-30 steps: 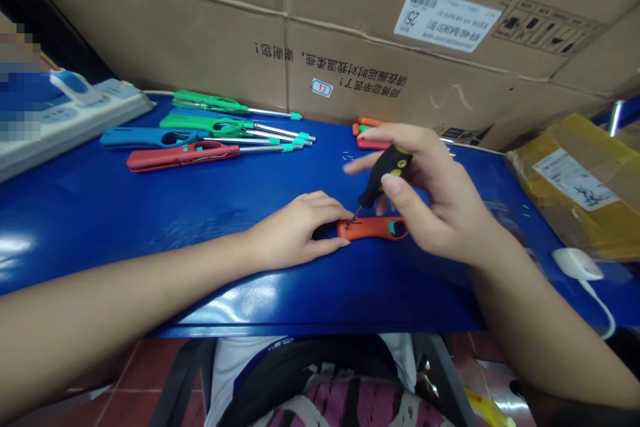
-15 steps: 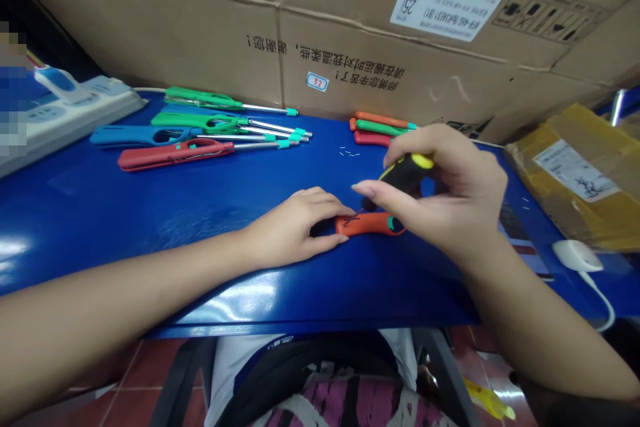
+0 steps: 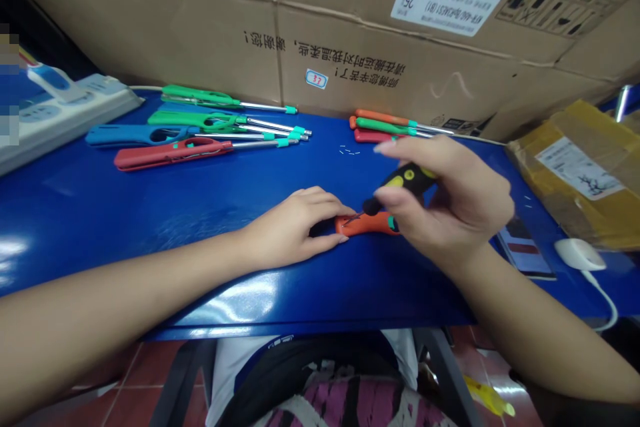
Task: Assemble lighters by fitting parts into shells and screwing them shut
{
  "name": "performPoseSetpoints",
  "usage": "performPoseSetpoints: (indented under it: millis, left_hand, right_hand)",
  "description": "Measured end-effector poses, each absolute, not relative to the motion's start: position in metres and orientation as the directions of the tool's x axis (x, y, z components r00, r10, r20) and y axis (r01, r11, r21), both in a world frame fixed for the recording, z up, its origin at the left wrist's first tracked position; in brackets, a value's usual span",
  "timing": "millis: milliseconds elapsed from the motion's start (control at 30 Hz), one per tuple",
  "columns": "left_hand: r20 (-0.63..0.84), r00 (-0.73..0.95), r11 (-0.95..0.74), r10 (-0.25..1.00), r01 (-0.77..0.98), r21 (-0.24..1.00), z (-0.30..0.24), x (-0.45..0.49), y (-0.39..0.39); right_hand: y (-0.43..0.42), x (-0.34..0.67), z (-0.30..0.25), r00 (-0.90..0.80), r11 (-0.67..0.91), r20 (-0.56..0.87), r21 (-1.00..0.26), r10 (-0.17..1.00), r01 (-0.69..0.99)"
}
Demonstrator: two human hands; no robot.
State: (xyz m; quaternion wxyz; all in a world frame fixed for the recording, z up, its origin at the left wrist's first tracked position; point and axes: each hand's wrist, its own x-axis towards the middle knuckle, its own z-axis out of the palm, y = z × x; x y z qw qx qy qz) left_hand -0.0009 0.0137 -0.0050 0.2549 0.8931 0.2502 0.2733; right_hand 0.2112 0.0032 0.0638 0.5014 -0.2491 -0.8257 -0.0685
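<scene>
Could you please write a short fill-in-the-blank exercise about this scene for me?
1. The right hand holds a black-and-yellow ____.
2. The casing that the left hand touches is mostly ____ in colour.
3. On the left side, the lighter nearest the person is coloured ____.

Missing words: screwdriver; orange; red.

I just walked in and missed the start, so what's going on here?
A person is working at a blue table. The left hand steadies one end of an orange lighter, thumb and finger on either side. The right hand holds a black and yellow screwdriver at a slant, its tip at that end. More lighters lie farther back in two groups, before a cardboard box.
</scene>
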Motion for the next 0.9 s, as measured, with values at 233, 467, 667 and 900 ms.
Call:
performPoseSetpoints:
  millis: [233,467,667,900]
  left_hand:
    - [0.361,0.728,-0.75,0.582,0.31,0.585,-0.005,-0.002,0.014]
    - [0.351,0.725,-0.738,0.593,0.314,0.597,-0.004,-0.002,0.013]
    - [0.357,0.725,-0.747,0.589,0.32,0.583,-0.003,-0.001,0.013]
    - [0.353,0.723,-0.735,0.594,0.311,0.602,-0.002,-0.001,0.013]
  right_hand:
    - [0.009,0.212,0.066,-0.435,0.876,0.779,-0.294,0.452,0.383]
    - [0.003,0.213,0.069,-0.494,0.857,0.732,-0.243,0.469,0.454]
    - [0.004,0.222,0.068,-0.464,0.842,0.766,-0.181,0.445,0.508]
    - [0.002,0.225,0.073,-0.539,0.85,0.669,-0.305,0.512,0.429]
